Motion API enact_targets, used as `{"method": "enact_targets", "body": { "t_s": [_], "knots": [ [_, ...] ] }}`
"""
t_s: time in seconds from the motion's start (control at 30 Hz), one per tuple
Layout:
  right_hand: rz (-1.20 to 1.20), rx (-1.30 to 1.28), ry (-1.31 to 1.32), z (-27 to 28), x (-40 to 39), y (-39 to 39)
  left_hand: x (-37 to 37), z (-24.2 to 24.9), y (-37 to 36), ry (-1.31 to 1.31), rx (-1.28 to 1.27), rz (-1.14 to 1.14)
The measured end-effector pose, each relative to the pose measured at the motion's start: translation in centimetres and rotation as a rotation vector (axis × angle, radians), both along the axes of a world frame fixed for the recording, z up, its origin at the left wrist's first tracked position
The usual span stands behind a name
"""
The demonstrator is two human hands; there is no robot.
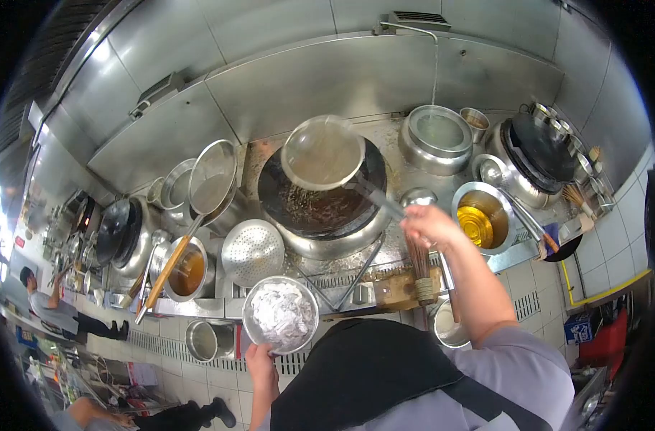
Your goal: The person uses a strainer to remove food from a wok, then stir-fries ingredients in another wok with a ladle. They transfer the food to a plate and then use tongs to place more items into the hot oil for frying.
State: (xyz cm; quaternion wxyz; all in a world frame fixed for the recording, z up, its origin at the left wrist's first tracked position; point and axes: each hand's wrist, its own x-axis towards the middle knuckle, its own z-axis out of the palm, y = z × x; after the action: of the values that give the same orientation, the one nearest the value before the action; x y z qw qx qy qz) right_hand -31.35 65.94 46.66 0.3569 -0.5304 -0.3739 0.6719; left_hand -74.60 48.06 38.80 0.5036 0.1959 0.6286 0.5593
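Observation:
My right hand (429,225) is closed around the handle of a round wire-mesh strainer (323,152). The strainer hangs over a large dark wok (273,190), hiding part of its far side; dark liquid shows at the wok's bottom. At the near side of the stove, my left hand (261,365) grips the rim of a metal bowl (247,325). White, flour-coated pieces (281,312) fill that bowl. Just beyond it lies a perforated metal skimmer (253,251). A bamboo brush (419,269) sits below my right hand.
A pot of yellow oil (478,226) stands to the right, a pot of brown liquid (189,273) to the left. Another strainer (212,176) rests on a pot at left. A lidded pot (437,136) stands behind. Two other people (54,309) (162,416) are at left.

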Motion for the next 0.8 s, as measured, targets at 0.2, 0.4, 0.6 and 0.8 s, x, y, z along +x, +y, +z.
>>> {"method": "enact_targets", "body": {
  "t_s": [0.2, 0.4, 0.6, 0.8],
  "knots": [
    [-0.304, 0.238, -0.784, -3.1, 9.8, 7.6, 0.3, -0.4, -1.0, 0.007, -0.025, 0.081],
    [0.004, 0.340, -1.388, -6.5, 11.4, 10.3, 1.2, 0.8, -1.8, 0.024, -0.057, 0.129],
    [-0.110, 0.301, -1.391, -6.0, 8.8, 9.2, 2.3, 1.5, -2.1, 0.004, -0.037, 0.129],
    [-0.302, 0.627, -1.178, -1.6, 7.8, 6.0, 1.1, -0.1, -3.2, 0.039, -0.092, 0.110]
  ]
}}
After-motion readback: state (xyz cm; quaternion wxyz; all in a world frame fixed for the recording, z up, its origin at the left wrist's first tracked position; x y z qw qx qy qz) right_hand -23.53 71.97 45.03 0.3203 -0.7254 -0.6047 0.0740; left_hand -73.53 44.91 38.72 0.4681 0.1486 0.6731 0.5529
